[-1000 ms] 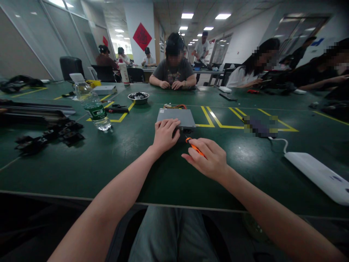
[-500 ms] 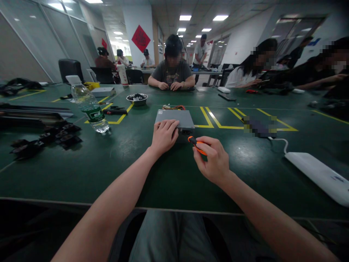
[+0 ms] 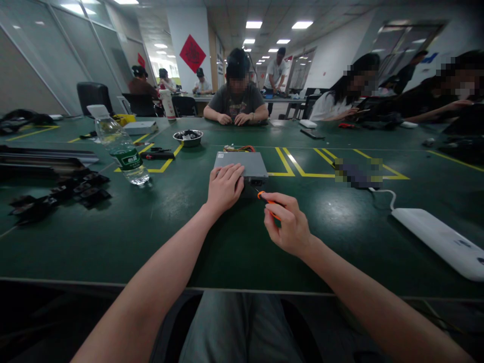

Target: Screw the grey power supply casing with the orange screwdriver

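Observation:
A grey metal power supply unit lies on the green table in front of me. Its dark power socket faces my side, and coloured wires stick out behind. My left hand holds the unit at its near left part, fingers over the top and thumb down the front. In my right hand is an orange and black screwdriver, pinched by the handle. Its thin shaft points up and left at the unit's front, just below the socket; whether the tip touches is too small to tell.
A tilted-looking water bottle stands to the left, near black parts. Behind are a metal bowl and a dark tool. On the right lie a white power bank and a blurred phone. A person sits opposite.
My right hand has shifted slightly left and down, and the screwdriver's shaft now shows, pointing at the unit's front. My left hand stays on the unit. The whole view has shifted a little.

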Tool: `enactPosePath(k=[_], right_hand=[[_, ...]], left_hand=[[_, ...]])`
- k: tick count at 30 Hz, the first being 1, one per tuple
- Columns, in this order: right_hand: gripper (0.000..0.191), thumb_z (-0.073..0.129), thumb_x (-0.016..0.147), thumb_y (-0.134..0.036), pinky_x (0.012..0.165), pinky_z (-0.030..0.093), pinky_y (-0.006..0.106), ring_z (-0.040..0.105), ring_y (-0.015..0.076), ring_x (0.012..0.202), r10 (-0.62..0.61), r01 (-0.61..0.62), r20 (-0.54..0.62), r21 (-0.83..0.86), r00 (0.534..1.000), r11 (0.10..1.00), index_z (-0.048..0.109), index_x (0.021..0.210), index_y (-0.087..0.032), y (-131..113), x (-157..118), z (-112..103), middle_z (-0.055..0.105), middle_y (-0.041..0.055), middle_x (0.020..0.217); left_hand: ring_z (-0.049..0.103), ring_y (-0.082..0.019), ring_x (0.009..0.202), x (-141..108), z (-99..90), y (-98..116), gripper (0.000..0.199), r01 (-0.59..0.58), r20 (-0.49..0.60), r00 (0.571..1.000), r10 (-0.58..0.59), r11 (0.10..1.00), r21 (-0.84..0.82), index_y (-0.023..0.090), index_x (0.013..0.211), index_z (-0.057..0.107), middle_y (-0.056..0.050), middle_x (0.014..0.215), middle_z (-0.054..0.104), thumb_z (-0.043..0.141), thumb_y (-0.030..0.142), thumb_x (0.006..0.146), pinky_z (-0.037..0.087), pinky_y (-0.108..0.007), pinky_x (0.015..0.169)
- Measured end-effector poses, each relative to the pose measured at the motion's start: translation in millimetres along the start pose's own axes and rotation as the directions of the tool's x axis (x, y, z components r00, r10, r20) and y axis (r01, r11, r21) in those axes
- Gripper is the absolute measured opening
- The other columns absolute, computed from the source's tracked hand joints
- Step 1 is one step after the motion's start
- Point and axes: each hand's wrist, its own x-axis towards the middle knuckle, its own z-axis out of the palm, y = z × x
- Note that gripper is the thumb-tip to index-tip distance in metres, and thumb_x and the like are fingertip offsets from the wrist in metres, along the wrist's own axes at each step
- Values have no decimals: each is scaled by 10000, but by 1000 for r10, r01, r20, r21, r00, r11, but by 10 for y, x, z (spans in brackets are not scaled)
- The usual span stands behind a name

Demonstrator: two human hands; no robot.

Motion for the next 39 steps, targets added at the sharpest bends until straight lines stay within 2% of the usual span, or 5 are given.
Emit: enactPosePath(k=[4, 11, 18, 23, 39], right_hand=[[207, 549, 812, -144, 765, 557, 329, 589, 186, 975, 14, -12, 28, -47, 1000, 999, 469, 985, -226, 15, -5, -2, 586, 83, 1045], [285, 521, 793, -94, 768, 555, 317, 588, 184, 992, 13, -14, 22, 39, 1000, 999, 454, 1048, -203, 13, -20, -5, 593, 99, 1052], [216, 533, 819, -137, 742, 542, 327, 592, 179, 924, -21, 21, -6, -20, 1000, 1000, 467, 1006, -223, -2, 1, -16, 605, 68, 984], [319, 501, 800, -74, 769, 561, 321, 575, 181, 1020, -5, 5, 14, 31, 1000, 1000, 430, 1077, -216, -13, -51, 8, 561, 96, 1085], [217, 510, 809, -111, 829, 546, 364, 575, 195, 1042, -52, 53, 79, -6, 996, 999, 449, 987, -218, -26, -32, 8, 585, 70, 1005]], left_hand=[[486, -200, 1204, -3, 2, -8, 332, -9, -8, 1000, 9, 1000, 1, 237, 1215, 544, -34, 1286, 572, 366, 276, 938, 262, -404, 1025], [496, -197, 1190, 4, 8, -16, 327, -10, -3, 1000, 10, 1000, -1, 247, 1210, 545, -30, 1278, 579, 360, 277, 942, 272, -403, 1000], [495, -208, 1185, 3, 7, -12, 327, 0, 4, 1000, 0, 1000, 3, 261, 1210, 544, -28, 1280, 576, 363, 285, 939, 269, -413, 992], [486, -209, 1188, -2, 4, -3, 318, -1, 1, 1000, 1, 1000, 5, 254, 1206, 535, -26, 1279, 574, 385, 293, 928, 265, -405, 991], [461, -241, 1192, -10, -1, 4, 375, 0, 38, 999, 0, 1000, 24, 243, 1226, 506, -43, 1303, 545, 480, 291, 855, 269, -419, 980]])
